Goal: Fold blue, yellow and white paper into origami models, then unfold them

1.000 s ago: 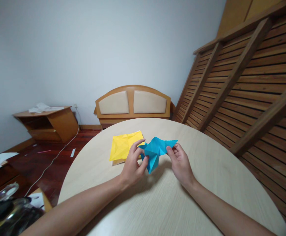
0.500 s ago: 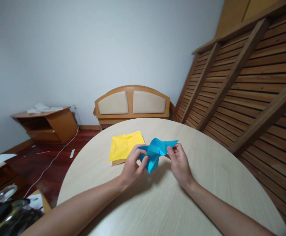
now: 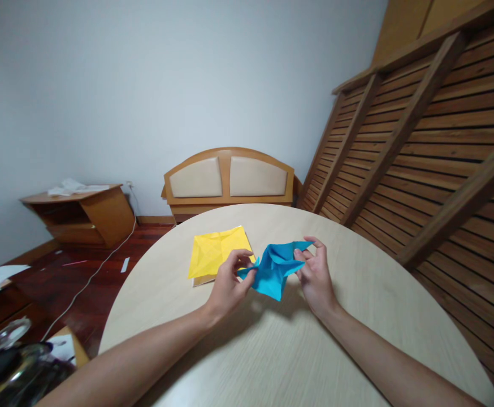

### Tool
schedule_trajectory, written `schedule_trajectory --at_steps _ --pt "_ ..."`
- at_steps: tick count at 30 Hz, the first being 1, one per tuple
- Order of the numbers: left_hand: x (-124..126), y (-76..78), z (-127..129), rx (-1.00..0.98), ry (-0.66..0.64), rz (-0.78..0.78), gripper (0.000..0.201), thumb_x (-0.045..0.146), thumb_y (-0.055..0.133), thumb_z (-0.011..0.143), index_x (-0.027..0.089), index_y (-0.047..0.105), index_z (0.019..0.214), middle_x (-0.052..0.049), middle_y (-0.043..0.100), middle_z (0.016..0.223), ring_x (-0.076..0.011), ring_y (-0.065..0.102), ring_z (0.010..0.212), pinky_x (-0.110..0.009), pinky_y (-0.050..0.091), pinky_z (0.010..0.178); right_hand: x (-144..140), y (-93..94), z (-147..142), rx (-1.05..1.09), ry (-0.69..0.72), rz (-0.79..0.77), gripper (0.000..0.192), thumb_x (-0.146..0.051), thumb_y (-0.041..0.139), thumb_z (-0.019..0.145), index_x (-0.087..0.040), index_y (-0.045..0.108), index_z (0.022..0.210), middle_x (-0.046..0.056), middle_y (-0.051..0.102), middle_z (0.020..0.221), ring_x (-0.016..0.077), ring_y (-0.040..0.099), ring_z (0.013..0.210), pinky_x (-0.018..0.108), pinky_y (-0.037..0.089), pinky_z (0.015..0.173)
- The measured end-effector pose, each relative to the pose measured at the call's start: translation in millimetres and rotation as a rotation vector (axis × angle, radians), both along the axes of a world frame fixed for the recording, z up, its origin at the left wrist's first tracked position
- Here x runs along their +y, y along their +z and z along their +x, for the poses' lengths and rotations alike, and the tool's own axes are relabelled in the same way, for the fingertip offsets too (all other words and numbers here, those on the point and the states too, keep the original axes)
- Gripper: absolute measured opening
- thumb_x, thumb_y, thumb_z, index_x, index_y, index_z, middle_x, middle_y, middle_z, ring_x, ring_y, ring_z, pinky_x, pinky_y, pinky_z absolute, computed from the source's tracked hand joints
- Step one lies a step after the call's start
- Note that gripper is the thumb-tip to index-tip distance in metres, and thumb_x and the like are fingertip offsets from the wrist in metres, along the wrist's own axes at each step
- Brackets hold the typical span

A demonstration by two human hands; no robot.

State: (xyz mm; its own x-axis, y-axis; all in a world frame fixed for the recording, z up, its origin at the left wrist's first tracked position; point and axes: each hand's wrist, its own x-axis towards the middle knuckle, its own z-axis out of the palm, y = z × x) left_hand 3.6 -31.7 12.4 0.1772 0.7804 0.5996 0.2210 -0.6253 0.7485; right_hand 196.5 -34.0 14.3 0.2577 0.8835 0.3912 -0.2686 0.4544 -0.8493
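Observation:
A partly folded blue paper (image 3: 274, 269) hangs just above the round pale wooden table (image 3: 298, 350), held between both hands. My left hand (image 3: 228, 285) pinches its left corner between thumb and fingers. My right hand (image 3: 317, 274) grips its right edge, fingers curled behind the sheet. A creased yellow paper (image 3: 213, 257) lies flat on the table just beyond my left hand, on top of a pale sheet whose edge shows underneath.
Behind the table stands a wooden bench back with two beige cushions (image 3: 229, 180). A slatted wooden wall (image 3: 433, 147) runs along the right. A low wooden cabinet (image 3: 81, 215) is at the left, and cluttered dark objects (image 3: 18, 367) sit at the lower left.
The blue paper has been pulled wider between my hands and its lower point has swung right. My right hand has risen slightly; my left hand has shifted its pinch to the corner.

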Motion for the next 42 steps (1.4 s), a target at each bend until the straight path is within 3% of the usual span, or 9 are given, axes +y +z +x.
schedule_trajectory --at_steps 4,9,12,15,19,28,32,37,42 --pt "-1.1 1.0 0.9 0.069 -0.029 -0.009 0.012 0.016 0.058 0.085 0.018 0.063 0.096 -0.003 0.065 0.086 -0.0156 0.064 0.081 -0.029 0.054 0.071 2.2 -4.1 1.2 -0.15 -0.137 0.083 0.059 -0.028 0.069 0.078 -0.034 0.037 0.127 -0.002 0.057 0.089 0.0156 0.062 0.074 0.026 0.049 0.062" --pt "0.7 1.7 0.5 0.106 0.037 0.003 0.008 0.015 0.057 0.082 0.018 0.062 0.087 -0.003 0.066 0.083 -0.0159 0.062 0.078 -0.026 0.051 0.063 -5.1 -0.1 6.1 -0.614 -0.381 0.186 0.017 -0.015 0.06 0.077 -0.025 0.068 0.088 0.007 0.053 0.106 0.0246 0.056 0.1 0.038 0.05 0.078" --pt "4.7 1.3 -1.8 0.145 0.082 -0.001 0.008 0.015 0.057 0.081 0.018 0.061 0.087 -0.003 0.066 0.083 -0.017 0.062 0.078 -0.027 0.05 0.064 -16.6 8.7 6.2 -0.809 -0.496 0.319 0.021 -0.017 0.058 0.084 -0.027 0.076 0.089 0.007 0.052 0.098 0.0244 0.055 0.094 0.042 0.049 0.08" --pt "7.1 0.5 -3.8 0.18 0.101 0.014 0.009 0.013 0.057 0.08 0.019 0.061 0.086 -0.003 0.067 0.084 -0.0181 0.062 0.079 -0.031 0.051 0.069 -27.3 15.3 2.1 -0.981 -0.375 0.444 0.025 -0.018 0.055 0.088 -0.028 0.075 0.099 0.005 0.057 0.085 0.0222 0.057 0.084 0.04 0.05 0.076" --pt "5.3 0.3 -3.3 0.198 0.084 0.027 0.01 0.013 0.057 0.08 0.019 0.061 0.087 -0.003 0.067 0.084 -0.0183 0.062 0.079 -0.031 0.051 0.069 -32.0 15.7 -4.6 -1.13 -0.278 0.404 0.017 -0.026 0.059 0.091 -0.024 0.072 0.102 0.008 0.065 0.1 0.0242 0.061 0.097 0.04 0.051 0.085" --pt "4.0 -0.5 -3.0 0.227 0.083 0.027 0.007 0.017 0.057 0.083 0.019 0.061 0.088 -0.002 0.067 0.085 -0.0166 0.062 0.078 -0.026 0.05 0.064 -35.3 16.2 -7.8 -1.373 -0.446 0.422 0.019 -0.043 0.071 0.084 -0.026 0.076 0.091 0.007 0.068 0.091 0.0276 0.056 0.093 0.047 0.038 0.086" --pt "3.4 0.1 -2.3 0.192 0.07 0.023 0.005 0.018 0.058 0.084 0.019 0.061 0.088 -0.003 0.067 0.084 -0.0166 0.063 0.077 -0.026 0.051 0.062 -34.2 13.3 -9.0 -1.483 -0.478 0.361 0.013 -0.032 0.069 0.084 -0.025 0.075 0.093 0.006 0.071 0.086 0.0274 0.056 0.09 0.047 0.033 0.085" --pt "2.3 0.3 0.8 0.148 0.052 -0.015 0.002 0.019 0.058 0.084 0.019 0.06 0.086 -0.003 0.067 0.083 -0.0167 0.062 0.075 -0.026 0.052 0.061 -26.1 9.4 0.6 -1.563 -0.372 0.302 0.022 -0.016 0.063 0.086 -0.023 0.072 0.105 0.005 0.071 0.085 0.0243 0.059 0.082 0.039 0.037 0.072" --pt "6.7 -1.2 2.5 0.051 0.077 -0.1 0.004 0.02 0.058 0.086 0.019 0.058 0.082 -0.003 0.065 0.078 -0.0166 0.062 0.071 -0.028 0.051 0.061 -22.9 13.7 7.9 -1.547 -0.31 0.311 0.027 -0.012 0.063 0.086 -0.023 0.069 0.11 0.005 0.068 0.09 0.025 0.061 0.088 0.037 0.041 0.076"
